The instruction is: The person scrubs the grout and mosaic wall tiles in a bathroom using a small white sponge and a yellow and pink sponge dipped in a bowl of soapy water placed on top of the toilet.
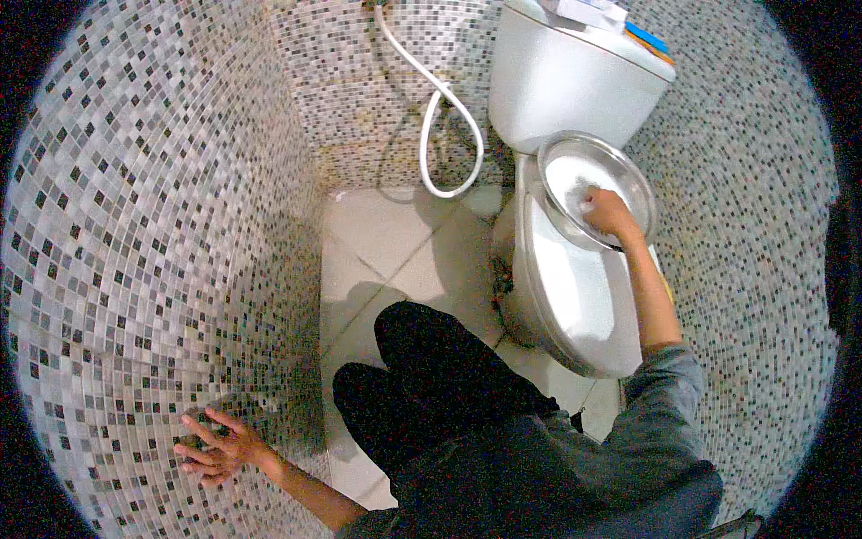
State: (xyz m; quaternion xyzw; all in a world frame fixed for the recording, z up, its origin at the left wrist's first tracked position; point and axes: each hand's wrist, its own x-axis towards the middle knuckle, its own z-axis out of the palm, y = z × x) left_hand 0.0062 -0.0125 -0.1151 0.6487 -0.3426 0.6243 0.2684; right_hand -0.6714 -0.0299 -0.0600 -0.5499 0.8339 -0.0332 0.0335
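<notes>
A round metal basin point(643, 185) rests on the lid of a white toilet point(539, 269), close to the tank. Over the basin's pale, bright inside, my right hand point(609, 214) reaches down with curled fingers. Whether those fingers hold anything is hidden, and a greyish patch shows beside them. My left hand point(219, 450) is at the mosaic-tiled wall point(135, 303) on the left, its fingers spread and holding nothing.
A white hose point(425, 145) hangs in a loop from the back wall. On the toilet tank point(572, 81) lie a white package point(592, 12) and a flat blue item point(646, 37). Pale floor tiles point(377, 229) lie between the left wall and the toilet.
</notes>
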